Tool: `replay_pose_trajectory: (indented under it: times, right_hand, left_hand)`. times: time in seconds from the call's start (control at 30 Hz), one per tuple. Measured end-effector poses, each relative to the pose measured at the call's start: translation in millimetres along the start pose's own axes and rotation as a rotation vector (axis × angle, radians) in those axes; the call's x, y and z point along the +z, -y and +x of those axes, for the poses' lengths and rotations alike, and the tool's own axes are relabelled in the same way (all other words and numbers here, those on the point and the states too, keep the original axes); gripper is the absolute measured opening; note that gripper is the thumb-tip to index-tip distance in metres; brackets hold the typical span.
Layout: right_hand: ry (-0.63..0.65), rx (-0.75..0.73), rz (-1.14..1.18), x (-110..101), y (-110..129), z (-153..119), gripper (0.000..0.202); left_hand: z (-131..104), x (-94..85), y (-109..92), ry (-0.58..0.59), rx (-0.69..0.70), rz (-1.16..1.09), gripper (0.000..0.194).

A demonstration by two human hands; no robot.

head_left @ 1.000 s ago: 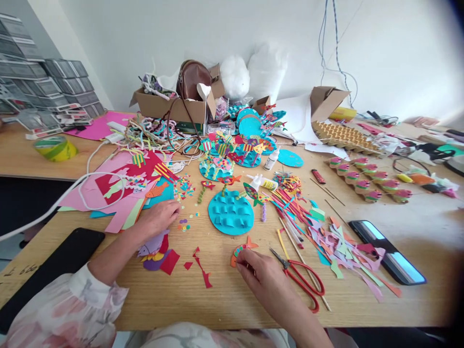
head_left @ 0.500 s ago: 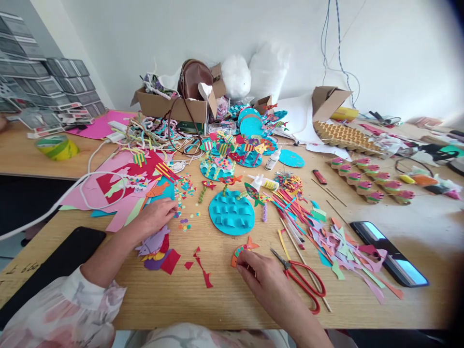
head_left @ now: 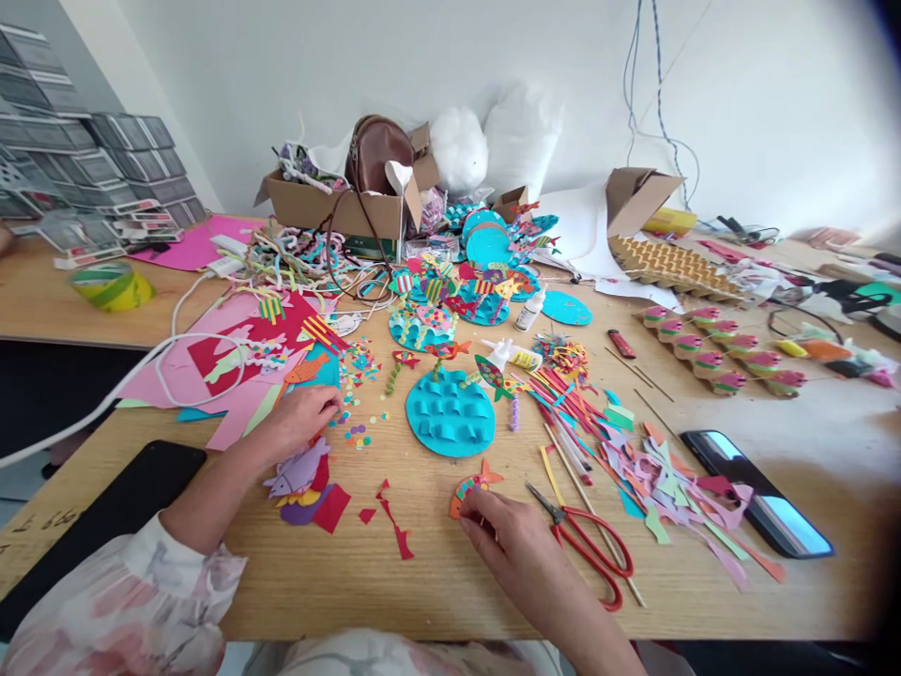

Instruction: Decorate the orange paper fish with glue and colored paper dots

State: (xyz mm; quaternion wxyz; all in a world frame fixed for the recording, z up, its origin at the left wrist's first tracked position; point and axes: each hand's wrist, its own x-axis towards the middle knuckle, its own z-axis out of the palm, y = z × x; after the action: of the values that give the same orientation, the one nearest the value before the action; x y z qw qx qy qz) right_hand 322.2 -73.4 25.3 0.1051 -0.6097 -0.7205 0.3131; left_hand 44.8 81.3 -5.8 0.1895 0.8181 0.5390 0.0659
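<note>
A wooden counter (head_left: 429,582) is crowded with paper craft pieces. Near the middle of its near edge, the right hand (head_left: 513,535) is palm down, fingers (head_left: 476,503) bent and almost together, tips at an orange paper fish (head_left: 455,507) with coloured dots, lying on the counter. Whether they pinch it or only touch it is hidden.

The left hand (head_left: 299,418), on the counter's left half, has its fingers (head_left: 328,396) curled closely inward beside small round paper dots (head_left: 358,430); anything between the tips is too small to tell.

Below the left wrist, towards the near edge, lie a purple paper fish (head_left: 296,472) and red paper scraps (head_left: 331,510). Between the hands and farther back sits a turquoise oval base (head_left: 450,413) with raised paper waves. Just right of the right hand are red-handled scissors (head_left: 598,549), blades pointing away to the left, partly over a thin wooden stick (head_left: 581,490). Towards the right edge, cut paper strips (head_left: 654,474) spread beside a black phone-like object (head_left: 760,498).
</note>
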Motion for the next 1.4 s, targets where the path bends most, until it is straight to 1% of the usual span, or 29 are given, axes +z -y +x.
replay_pose_trajectory:
  times: [0.2, 0.3, 0.43, 0.53, 0.63, 0.73, 0.8, 0.9, 0.97, 1.1, 1.23, 1.3, 1.4]
  right_hand:
    - [0.009, -0.012, -0.005, 0.5, 0.6, 2.0, 0.016]
    - [0.014, -0.003, -0.01, 0.6, 0.5, 1.9, 0.016]
    - [0.023, -0.005, -0.027, -3.1, 4.5, 4.2, 0.018]
    - [-0.011, -0.014, -0.067, -9.4, 15.4, 12.2, 0.019]
    - [-0.023, -0.029, -0.122, -13.4, 30.9, 23.9, 0.018]
    - [-0.011, -0.095, -0.122, -10.0, 43.4, 33.1, 0.017]
    - [0.004, -0.139, -0.102, -4.6, 47.0, 35.9, 0.016]
    - [0.023, -0.174, -0.085, 2.9, 46.5, 37.0, 0.017]
    - [0.024, -0.175, -0.088, 5.2, 44.5, 37.0, 0.016]
    - [0.034, -0.156, -0.103, 4.9, 41.9, 35.8, 0.015]
    - [0.054, -0.141, -0.11, 3.9, 41.9, 33.4, 0.017]
    - [0.062, -0.138, -0.118, 3.9, 41.9, 32.9, 0.017]
    - [0.06, -0.149, -0.126, 4.1, 41.4, 33.8, 0.016]
  left_hand:
    - [-0.8, -8.9, -5.2, -0.028, -0.12, -0.14, 0.016]
    - [0.7, -6.8, -4.4, -0.025, -0.153, -0.228, 0.015]
    - [2.7, -2.0, -2.0, -0.005, -0.161, -0.366, 0.017]
    - [0.9, -2.6, -5.8, 0.016, -0.159, -0.463, 0.017]
    - [-4.7, -6.4, -14.8, 0.019, -0.15, -0.581, 0.017]
    - [-10.7, -9.0, -22.2, 0.003, -0.146, -0.717, 0.014]
    - [-13.2, -8.8, -23.3, -0.009, -0.147, -0.761, 0.012]
    - [-14.1, -6.6, -19.7, -0.036, -0.141, -0.761, 0.013]
    - [-13.0, -4.4, -15.9, -0.052, -0.134, -0.72, 0.014]
    - [-8.3, 2.7, -7.7, -0.077, -0.124, -0.645, 0.016]
    - [-4.4, 10.8, -0.8, -0.139, -0.114, -0.558, 0.018]
    - [-3.9, 12.0, 1.0, -0.163, -0.102, -0.501, 0.014]
    - [-4.4, 10.0, 1.2, -0.166, -0.096, -0.473, 0.011]
